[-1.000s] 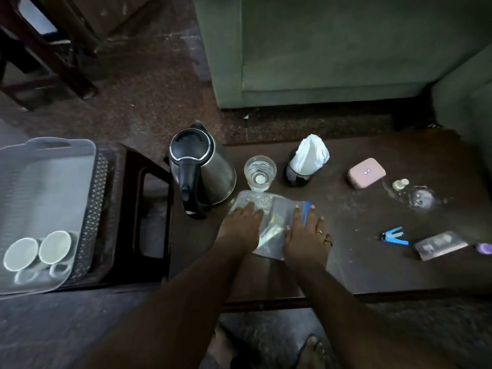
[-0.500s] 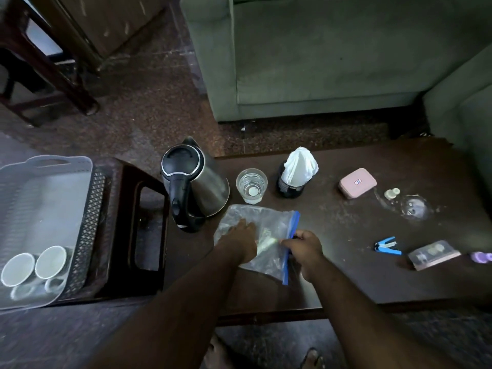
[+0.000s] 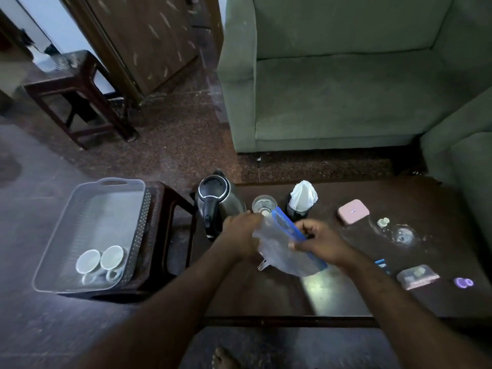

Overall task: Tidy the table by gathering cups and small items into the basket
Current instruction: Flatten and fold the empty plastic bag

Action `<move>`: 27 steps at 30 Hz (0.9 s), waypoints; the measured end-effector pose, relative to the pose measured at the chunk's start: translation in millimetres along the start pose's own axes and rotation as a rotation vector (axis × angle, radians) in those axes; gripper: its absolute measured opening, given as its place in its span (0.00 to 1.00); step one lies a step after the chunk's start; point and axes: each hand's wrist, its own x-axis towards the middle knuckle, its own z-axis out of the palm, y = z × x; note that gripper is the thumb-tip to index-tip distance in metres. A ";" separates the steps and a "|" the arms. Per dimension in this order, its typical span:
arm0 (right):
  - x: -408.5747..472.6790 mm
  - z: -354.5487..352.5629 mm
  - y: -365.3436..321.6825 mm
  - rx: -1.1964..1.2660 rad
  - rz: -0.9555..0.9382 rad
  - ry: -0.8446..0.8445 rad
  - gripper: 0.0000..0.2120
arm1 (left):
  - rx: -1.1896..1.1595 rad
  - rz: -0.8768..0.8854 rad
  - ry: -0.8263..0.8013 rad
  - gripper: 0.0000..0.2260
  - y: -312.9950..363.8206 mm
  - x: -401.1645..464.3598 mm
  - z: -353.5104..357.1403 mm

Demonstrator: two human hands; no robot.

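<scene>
Both hands hold a clear zip bag (image 3: 282,251) with a blue seal strip, lifted off the dark table (image 3: 346,296). My left hand (image 3: 239,235) grips its left side. My right hand (image 3: 319,241) pinches the blue strip. A small metal piece (image 3: 262,265) shows just below the bag. The grey basket (image 3: 87,209) stands on a stool at the left, with two white cups (image 3: 99,259) in its near end. A glass of water (image 3: 264,206) stands behind the bag, partly hidden.
On the table: a steel kettle (image 3: 217,201), a dark holder with white tissue (image 3: 302,201), a pink case (image 3: 352,211), a small white knob (image 3: 382,222), a blue clip (image 3: 382,265), a clear packet (image 3: 416,275), a purple cap (image 3: 463,282). A green sofa (image 3: 346,89) stands behind.
The bag lay flat on the table under both hands; now it is lifted and held up between them. The head view has tilted up and back.
</scene>
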 end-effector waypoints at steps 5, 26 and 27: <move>-38.5 -48.1 -57.4 0.233 0.080 0.008 0.19 | -0.632 -0.195 0.106 0.05 11.6 -38.5 -66.3; -41.9 55.7 -186.0 -0.254 -0.192 -0.142 0.21 | -1.052 -0.473 0.361 0.20 -36.1 -190.0 -157.1; -30.5 67.9 -192.0 -0.365 -0.233 -0.135 0.20 | -1.005 -0.493 0.381 0.19 -48.6 -192.9 -158.3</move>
